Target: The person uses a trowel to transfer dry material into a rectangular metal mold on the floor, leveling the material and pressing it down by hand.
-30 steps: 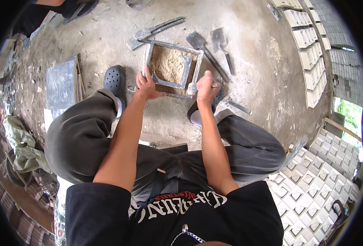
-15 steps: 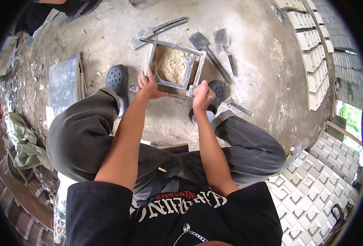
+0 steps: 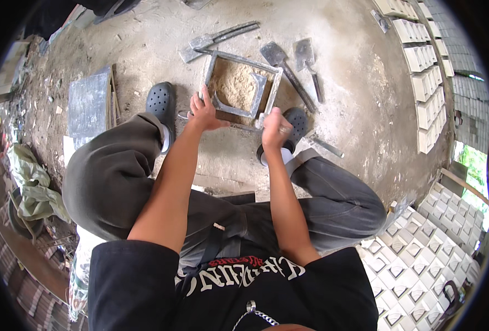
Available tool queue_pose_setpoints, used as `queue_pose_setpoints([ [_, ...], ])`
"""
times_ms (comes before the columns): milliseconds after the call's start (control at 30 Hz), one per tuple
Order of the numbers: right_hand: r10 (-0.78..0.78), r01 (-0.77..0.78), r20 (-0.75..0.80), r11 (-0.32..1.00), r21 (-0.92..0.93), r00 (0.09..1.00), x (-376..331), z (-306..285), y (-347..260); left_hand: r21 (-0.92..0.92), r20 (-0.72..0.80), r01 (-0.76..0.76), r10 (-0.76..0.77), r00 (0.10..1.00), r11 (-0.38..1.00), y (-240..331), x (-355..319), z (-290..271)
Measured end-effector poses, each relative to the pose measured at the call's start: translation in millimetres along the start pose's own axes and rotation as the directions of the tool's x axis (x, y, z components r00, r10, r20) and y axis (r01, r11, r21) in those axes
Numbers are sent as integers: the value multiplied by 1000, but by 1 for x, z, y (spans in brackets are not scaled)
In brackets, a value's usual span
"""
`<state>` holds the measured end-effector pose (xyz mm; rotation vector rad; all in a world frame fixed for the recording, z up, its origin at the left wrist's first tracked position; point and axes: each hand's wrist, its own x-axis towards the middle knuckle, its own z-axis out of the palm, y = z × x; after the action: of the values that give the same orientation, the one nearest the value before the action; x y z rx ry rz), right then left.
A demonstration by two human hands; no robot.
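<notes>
Gripping the metal mould at both near corners: left hand closed on the near-left corner, right hand wrapped around the near-right one. Mould sits on the concrete floor between two dark clogs, filled with sandy mix, a curved metal insert inside. Two trowels lie just right of it, another flat tool beyond it. Grey slab off to the left. Rows of cast blocks well apart, right.
</notes>
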<state>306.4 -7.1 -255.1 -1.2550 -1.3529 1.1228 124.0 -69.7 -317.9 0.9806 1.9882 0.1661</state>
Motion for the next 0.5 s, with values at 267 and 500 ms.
queue_pose_setpoints([
  [267,-37,40,41,996,-84,998,5,12,-32,37,13,36,-37,999,999,2,1,-1],
  [500,114,-109,-6,965,239,994,15,0,-20,27,12,49,-50,999,998,-3,1,-4],
])
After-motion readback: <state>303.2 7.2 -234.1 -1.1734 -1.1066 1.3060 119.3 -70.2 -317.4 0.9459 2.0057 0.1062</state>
